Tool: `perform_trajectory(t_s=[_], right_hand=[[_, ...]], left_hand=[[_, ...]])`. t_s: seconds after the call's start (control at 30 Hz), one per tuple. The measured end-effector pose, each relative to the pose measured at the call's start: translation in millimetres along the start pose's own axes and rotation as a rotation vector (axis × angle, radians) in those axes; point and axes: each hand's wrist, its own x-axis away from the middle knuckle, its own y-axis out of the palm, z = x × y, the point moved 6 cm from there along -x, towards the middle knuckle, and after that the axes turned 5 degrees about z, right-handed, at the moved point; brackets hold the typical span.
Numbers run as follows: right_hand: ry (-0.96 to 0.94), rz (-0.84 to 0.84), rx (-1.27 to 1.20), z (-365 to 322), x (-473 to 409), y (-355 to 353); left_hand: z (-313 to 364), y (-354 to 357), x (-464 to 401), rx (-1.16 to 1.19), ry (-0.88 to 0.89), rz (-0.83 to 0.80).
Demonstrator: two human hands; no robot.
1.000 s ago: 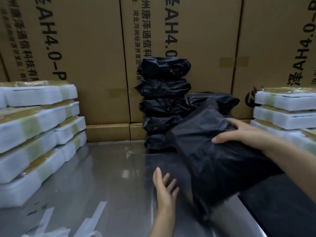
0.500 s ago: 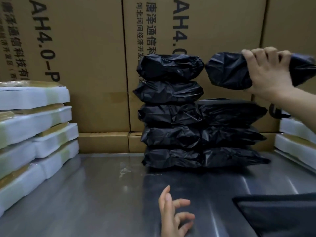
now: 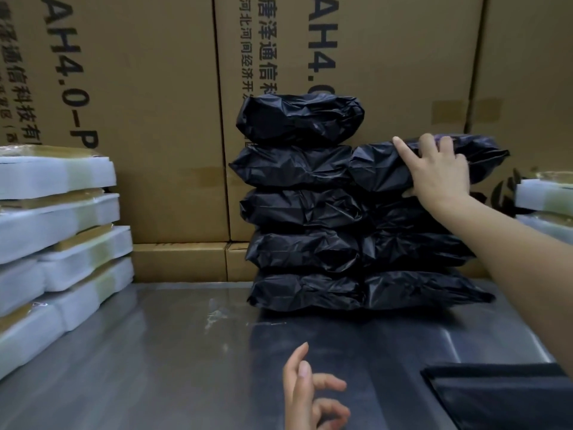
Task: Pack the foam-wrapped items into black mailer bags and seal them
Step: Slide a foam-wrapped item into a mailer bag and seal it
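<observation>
Steel table (image 3: 173, 352), crinkled (glossy) black bags (image 3: 297, 249)

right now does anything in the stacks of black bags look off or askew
Nothing is damaged. The left column of sealed black bags stands five high, the right only four, where the right hand holds the top bag.

Packed bags (image 3: 304, 212) were stacked centrally against cartons (image 3: 139, 119); foam-wrapped items (image 3: 55, 225) were piled left and right.

Tall brown cardboard cartons (image 3: 148, 119) walling the back, printed in black lettering; brushed steel tabletop (image 3: 155, 367) in front, dimly reflecting.
</observation>
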Motion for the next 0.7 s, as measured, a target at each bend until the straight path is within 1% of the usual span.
perform_trajectory(t_s=[0.1,0.17,0.3,0.43,0.47,0.53,0.6,0.7], right_hand=[[-0.061,0.011,0.116,-4,-6,4],[-0.053,-0.075,0.051,-8,-6,13],[0.039,-0.301,-0.096,-12,-2,31],[0.054,-0.460,-0.149,-8,-7,30],[0.063,-0.477,-0.157,-9,-6,28],[0.103,-0.429,-0.174,-15,2,23],[0.135,-0.320,-0.181,-26,20,16],[0.077,-0.259,-0.203,-49,65,11]], left_hand=[[-2,1,0,0.008,0.001,-0.011],[-4,1,-1,0.013,0.005,-0.016],[-7,-1,-3,0.011,0.011,-0.009],[-8,0,-7,0.001,0.006,-0.008],[-7,1,-6,0.000,0.002,-0.009],[-4,1,-6,0.006,0.011,0.005],[-2,-2,-6,0.013,0.032,0.019],[1,0,-2,0.001,0.062,0.015]])
